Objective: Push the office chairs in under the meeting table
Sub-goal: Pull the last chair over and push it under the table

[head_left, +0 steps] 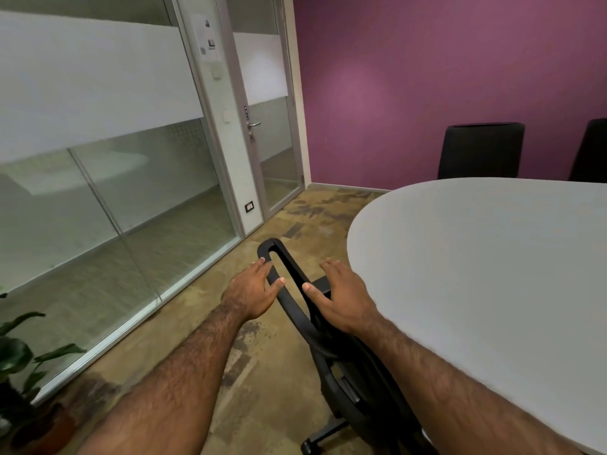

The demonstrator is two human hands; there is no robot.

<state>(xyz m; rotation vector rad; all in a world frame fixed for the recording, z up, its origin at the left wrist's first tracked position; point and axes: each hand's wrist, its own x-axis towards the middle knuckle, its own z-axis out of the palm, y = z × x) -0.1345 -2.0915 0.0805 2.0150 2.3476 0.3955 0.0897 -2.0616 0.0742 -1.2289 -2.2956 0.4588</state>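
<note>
A black office chair (348,389) stands at the near left edge of the white oval meeting table (476,257), its seat mostly hidden under my arms and the tabletop. Its narrow looped back frame points away from me. My left hand (253,287) lies flat against the left side of that frame with fingers apart, the thumb touching it. On the right side of the frame my right hand (341,297) is spread, resting on the chair. Neither hand is closed around it. Two more black chairs (481,149) (591,149) stand at the table's far side.
A frosted glass wall (98,126) runs along the left, with a glass door (262,126) in the corner. A purple wall (427,77) closes the back. A potted plant (16,356) stands at the lower left. Brown carpet (213,323) lies between the glass and the chair.
</note>
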